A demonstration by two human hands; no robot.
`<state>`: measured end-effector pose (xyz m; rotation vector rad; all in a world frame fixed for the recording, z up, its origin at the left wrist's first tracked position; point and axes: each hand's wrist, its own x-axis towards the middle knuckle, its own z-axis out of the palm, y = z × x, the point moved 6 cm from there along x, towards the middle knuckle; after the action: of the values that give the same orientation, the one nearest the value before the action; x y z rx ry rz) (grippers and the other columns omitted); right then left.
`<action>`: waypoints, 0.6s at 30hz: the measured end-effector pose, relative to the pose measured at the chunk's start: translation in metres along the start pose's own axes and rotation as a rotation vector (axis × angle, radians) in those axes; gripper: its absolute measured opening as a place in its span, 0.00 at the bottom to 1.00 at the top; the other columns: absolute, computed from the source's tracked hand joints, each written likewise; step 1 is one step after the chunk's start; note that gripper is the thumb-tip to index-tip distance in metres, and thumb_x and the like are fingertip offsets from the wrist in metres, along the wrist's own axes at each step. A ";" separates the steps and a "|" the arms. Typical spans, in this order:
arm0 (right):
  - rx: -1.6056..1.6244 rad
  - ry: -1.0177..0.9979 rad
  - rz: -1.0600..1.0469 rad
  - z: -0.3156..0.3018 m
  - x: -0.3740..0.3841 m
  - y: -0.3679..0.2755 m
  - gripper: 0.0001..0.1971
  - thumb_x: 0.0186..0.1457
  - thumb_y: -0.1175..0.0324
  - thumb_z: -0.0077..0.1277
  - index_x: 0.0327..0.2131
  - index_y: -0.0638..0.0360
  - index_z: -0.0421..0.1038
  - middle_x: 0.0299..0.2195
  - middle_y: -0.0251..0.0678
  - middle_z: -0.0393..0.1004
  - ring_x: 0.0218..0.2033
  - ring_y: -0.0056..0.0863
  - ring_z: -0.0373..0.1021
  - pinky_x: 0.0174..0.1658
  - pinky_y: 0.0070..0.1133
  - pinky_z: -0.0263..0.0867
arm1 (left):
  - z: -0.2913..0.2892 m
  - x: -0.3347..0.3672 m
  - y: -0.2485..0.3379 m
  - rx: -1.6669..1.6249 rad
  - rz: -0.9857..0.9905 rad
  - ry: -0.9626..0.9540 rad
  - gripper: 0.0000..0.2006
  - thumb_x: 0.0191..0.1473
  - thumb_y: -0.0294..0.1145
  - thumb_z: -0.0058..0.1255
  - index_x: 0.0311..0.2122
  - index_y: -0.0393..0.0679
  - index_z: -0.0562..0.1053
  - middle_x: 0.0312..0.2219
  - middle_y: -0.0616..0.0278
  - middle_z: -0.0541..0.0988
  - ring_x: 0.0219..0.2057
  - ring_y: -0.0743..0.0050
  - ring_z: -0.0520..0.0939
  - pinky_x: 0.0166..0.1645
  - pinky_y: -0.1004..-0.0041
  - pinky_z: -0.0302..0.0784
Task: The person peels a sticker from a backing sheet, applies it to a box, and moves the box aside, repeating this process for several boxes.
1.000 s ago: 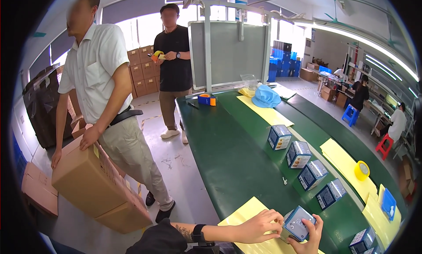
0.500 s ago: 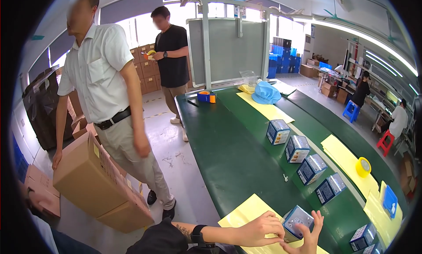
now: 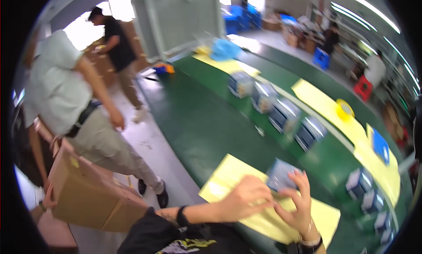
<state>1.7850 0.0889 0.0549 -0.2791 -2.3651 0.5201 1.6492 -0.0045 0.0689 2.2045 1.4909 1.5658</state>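
My left hand (image 3: 247, 200) is over a yellow sheet (image 3: 224, 177), its fingers pinched together; whatever is between them is too small and blurred to make out. Facing it, my right hand (image 3: 300, 205) has its fingers stretched apart, with its thumb close to the left fingertips. Just beyond both hands stands a small blue-and-white box (image 3: 279, 174), partly covered by the right fingers. Neither hand appears to grip this box.
Several similar boxes (image 3: 285, 115) line the green table (image 3: 189, 122), with more boxes (image 3: 359, 183) at right. A small white piece (image 3: 260, 131), yellow tape (image 3: 344, 109) and a blue tray (image 3: 380, 146) lie there. At left, a person in a white shirt (image 3: 55, 78) stands by a carton (image 3: 88, 190).
My view has swung right and down, blurring the picture, so the table things sit further left and higher. My hands remain close together near the box. Another hand now shows at the carton.
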 end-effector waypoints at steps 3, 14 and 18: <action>-0.096 0.023 0.135 -0.011 0.009 0.016 0.28 0.33 0.64 0.66 0.43 0.54 0.71 0.54 0.47 0.63 0.59 0.53 0.54 0.61 0.49 0.44 | -0.002 0.005 -0.004 -0.001 -0.113 -0.081 0.07 0.41 0.27 0.63 0.28 0.44 0.75 0.35 0.63 0.73 0.40 0.61 0.72 0.46 0.67 0.65; -0.007 -0.021 0.107 0.002 -0.015 0.042 0.29 0.33 0.68 0.67 0.44 0.56 0.71 0.53 0.43 0.64 0.57 0.51 0.57 0.55 0.38 0.60 | 0.048 0.019 -0.027 0.031 -0.157 -0.474 0.07 0.41 0.30 0.63 0.25 0.48 0.74 0.38 0.64 0.69 0.44 0.63 0.68 0.52 0.65 0.58; 0.023 -0.002 0.100 0.000 -0.019 0.045 0.27 0.33 0.69 0.66 0.43 0.57 0.71 0.52 0.44 0.65 0.55 0.50 0.58 0.54 0.38 0.60 | 0.058 0.021 -0.028 0.031 -0.167 -0.439 0.07 0.41 0.30 0.63 0.25 0.47 0.74 0.36 0.65 0.69 0.43 0.63 0.67 0.52 0.66 0.57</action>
<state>1.8011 0.1230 0.0240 -0.3879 -2.3545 0.5950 1.6746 0.0521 0.0403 2.1820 1.5135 0.9360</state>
